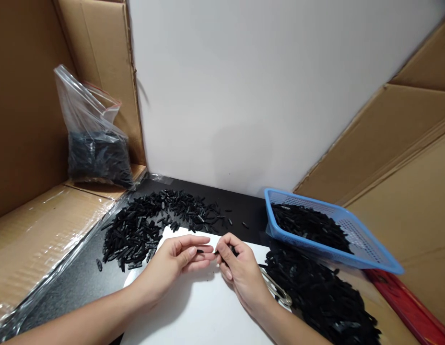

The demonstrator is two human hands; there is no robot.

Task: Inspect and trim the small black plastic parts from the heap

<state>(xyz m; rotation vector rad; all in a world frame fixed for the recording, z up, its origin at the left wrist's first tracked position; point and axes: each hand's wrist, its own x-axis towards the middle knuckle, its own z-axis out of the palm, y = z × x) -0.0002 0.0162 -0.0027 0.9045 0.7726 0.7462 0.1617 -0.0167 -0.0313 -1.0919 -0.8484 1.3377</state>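
My left hand (pixel 179 258) is over a white board (pixel 204 316), palm turned up and fingers stretched. Between its thumb and fingers it pinches a small slim black piece (pixel 200 251). Close beside it, my right hand (pixel 242 270) has its fingers curled round several black pieces (pixel 234 250), with a dark tip showing at thumb and forefinger. The fingertips of both hands are a small gap apart. Next to my right wrist lies a metal tool with long loop handles (pixel 278 287); its other end is hidden.
A loose heap of short black pieces (pixel 136 230) spreads behind and left of the board. Right stands a blue basket (pixel 369 235) part-filled with black pieces, above a larger black pile (pixel 323 297). A zip bag (pixel 96 148) of black pieces, cardboard walls (pixel 100 48) and a red object (pixel 405 302) flank them.
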